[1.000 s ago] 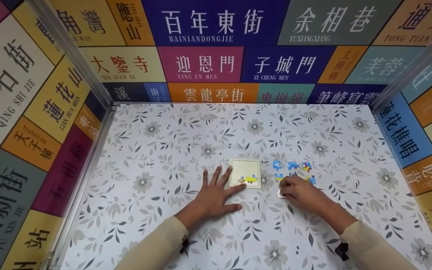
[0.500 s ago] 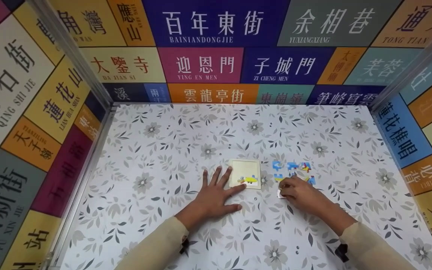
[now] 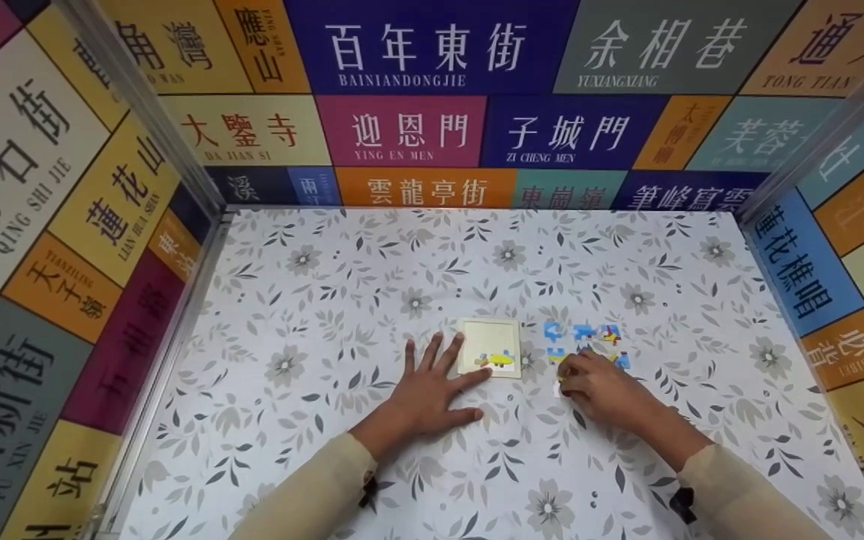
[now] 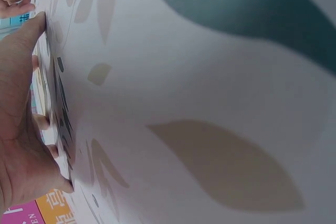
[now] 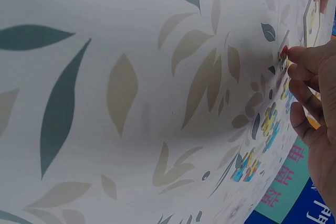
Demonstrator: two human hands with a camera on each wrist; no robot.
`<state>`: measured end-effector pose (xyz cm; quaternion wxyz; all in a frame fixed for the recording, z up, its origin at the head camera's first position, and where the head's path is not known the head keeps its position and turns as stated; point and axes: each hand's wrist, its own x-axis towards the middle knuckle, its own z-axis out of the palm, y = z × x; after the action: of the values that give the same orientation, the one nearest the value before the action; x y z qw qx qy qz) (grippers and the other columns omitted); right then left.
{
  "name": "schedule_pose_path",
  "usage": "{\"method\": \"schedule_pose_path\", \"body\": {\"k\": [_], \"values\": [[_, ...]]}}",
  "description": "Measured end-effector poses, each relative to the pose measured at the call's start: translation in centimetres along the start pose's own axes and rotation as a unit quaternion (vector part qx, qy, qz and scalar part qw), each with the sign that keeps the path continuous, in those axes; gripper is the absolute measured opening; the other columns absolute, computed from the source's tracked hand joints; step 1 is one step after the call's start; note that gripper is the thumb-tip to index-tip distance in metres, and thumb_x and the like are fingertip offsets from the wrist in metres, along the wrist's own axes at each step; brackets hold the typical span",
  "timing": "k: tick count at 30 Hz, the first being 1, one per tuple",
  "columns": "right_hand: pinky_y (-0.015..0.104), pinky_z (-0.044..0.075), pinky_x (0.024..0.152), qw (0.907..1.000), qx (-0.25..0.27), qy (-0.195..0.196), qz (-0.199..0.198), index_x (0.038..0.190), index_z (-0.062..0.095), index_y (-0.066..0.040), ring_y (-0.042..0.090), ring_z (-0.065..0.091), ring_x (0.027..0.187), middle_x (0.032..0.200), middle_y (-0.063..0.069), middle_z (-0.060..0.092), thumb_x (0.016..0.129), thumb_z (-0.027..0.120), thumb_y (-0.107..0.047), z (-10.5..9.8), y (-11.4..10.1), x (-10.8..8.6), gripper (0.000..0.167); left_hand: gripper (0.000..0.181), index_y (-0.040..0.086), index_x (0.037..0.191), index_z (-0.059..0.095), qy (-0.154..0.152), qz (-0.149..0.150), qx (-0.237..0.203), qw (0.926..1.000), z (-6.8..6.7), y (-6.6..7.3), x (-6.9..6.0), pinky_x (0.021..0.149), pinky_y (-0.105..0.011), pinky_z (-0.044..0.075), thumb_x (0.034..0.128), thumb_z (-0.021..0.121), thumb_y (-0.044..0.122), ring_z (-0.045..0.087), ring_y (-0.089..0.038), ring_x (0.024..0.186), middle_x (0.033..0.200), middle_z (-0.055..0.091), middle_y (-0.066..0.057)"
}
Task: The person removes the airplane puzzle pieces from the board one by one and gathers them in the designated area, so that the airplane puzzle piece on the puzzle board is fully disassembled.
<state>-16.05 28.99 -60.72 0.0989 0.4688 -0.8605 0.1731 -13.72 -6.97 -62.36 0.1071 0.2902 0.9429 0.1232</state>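
Note:
My left hand (image 3: 424, 394) lies on the table with its fingers spread. Its index fingertip touches the lower edge of a small square wooden puzzle tray (image 3: 516, 330). Inside the tray, joined jigsaw pieces with a yellow shape (image 3: 502, 360) fill part of the bottom. To the right of the tray, my right hand (image 3: 601, 386) pinches a jigsaw piece (image 5: 284, 52) between thumb and fingers, close to the tabletop. White and red show on that piece, and the fingers cover most of it. The left wrist view shows the left hand (image 4: 18, 124) side-on.
Several loose blue and yellow jigsaw pieces (image 3: 552, 330) lie beyond and beside the right hand; it partly hides some. A piece with red on it (image 3: 612, 334) is among them. The table (image 3: 357, 285) has a floral cover, and panels with printed characters (image 3: 424, 187) wall it in.
The left hand and the tray hold still. The right hand stays in place; the piece in its fingers has shifted slightly, with some yellow now showing beside the white.

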Motion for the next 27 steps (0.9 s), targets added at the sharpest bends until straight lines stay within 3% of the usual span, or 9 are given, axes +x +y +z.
{"method": "schedule_pose_path", "body": {"k": [12, 17, 27], "values": [[0.044, 0.054, 0.083, 0.9968, -0.004, -0.053, 0.06, 0.082, 0.082, -0.013, 0.024, 0.06, 0.094, 0.108, 0.008, 0.071, 0.091, 0.08, 0.003, -0.3, -0.4, 0.7, 0.018, 0.073, 0.05, 0.171, 0.036, -0.005, 0.001, -0.004, 1.0, -0.2, 0.0, 0.1, 0.125, -0.088, 0.011, 0.1053, 0.047, 0.078, 0.009, -0.054, 0.171, 0.187, 0.009, -0.018], [0.044, 0.054, 0.081, 0.9965, 0.005, -0.057, 0.062, 0.081, 0.079, -0.013, 0.025, 0.06, 0.092, 0.109, 0.01, 0.071, 0.093, 0.075, 0.005, -0.2, -0.4, 1.2, 0.022, 0.073, 0.049, 0.172, 0.036, -0.009, 0.0, -0.004, 1.0, -0.3, 0.1, 0.1, 0.125, -0.088, 0.011, 0.1057, 0.047, 0.078, 0.009, -0.054, 0.171, 0.187, 0.01, -0.018], [0.044, 0.057, 0.083, 0.992, 0.041, -0.075, 0.093, 0.099, 0.083, -0.009, 0.024, 0.06, 0.099, 0.114, 0.008, 0.07, 0.093, 0.076, 0.003, -0.5, -1.3, 3.3, 0.015, 0.07, 0.05, 0.17, 0.039, -0.003, 0.0, -0.004, 1.0, -0.3, 0.3, 0.0, 0.125, -0.088, 0.011, 0.1058, 0.048, 0.077, 0.01, -0.055, 0.171, 0.187, 0.012, -0.019]]}}
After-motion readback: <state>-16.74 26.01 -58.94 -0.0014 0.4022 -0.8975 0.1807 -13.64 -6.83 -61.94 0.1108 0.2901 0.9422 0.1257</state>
